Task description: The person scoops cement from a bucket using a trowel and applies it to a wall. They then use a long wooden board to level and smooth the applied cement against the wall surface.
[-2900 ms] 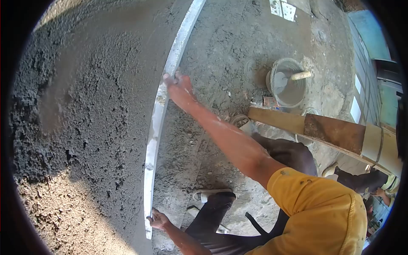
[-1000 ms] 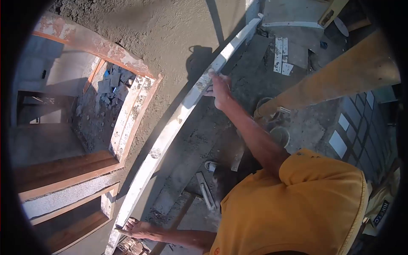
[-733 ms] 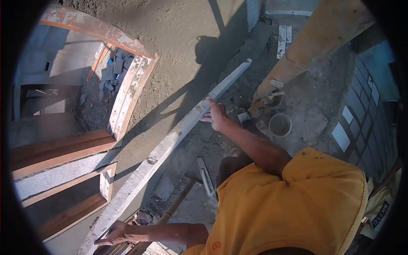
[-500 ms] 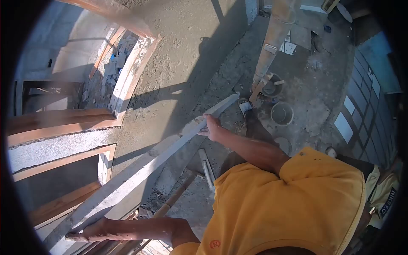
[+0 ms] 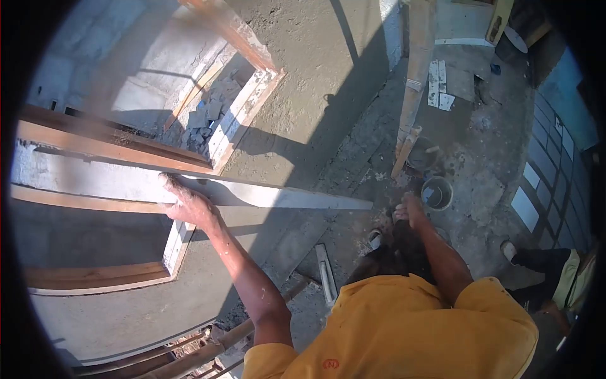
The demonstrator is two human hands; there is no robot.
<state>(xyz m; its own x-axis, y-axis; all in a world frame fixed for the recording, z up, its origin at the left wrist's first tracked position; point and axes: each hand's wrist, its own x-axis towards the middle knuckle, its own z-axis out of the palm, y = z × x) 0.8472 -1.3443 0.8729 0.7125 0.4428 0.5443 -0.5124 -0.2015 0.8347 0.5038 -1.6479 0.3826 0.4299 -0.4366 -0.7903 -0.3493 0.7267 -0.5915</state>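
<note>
A long pale straightedge (image 5: 297, 197) lies across the wet-plastered wall (image 5: 303, 82), its tapered right end reaching past the wall's foot over the floor. My left hand (image 5: 189, 203) is closed on its upper edge, beside the window frames. How far the bar runs left of that hand is hard to separate from the white wall band. My right hand (image 5: 413, 210) is off the bar, a little right of its end, with fingers loosely bent and apart and nothing visible in them. A long-bladed plastering float (image 5: 325, 273) rests on the floor below the bar.
Two buckets (image 5: 437, 192) stand near my right hand, beside a bamboo post (image 5: 413, 88). Wooden window frames (image 5: 126, 158) line the left. Bamboo poles (image 5: 214, 347) lie lower left. Another person (image 5: 571, 278) is at the right edge. Tiles (image 5: 442, 82) lie farther back.
The straightedge has swung from a steep diagonal to nearly level across the view. My left hand has moved up with it. The right hand has let go and moved right.
</note>
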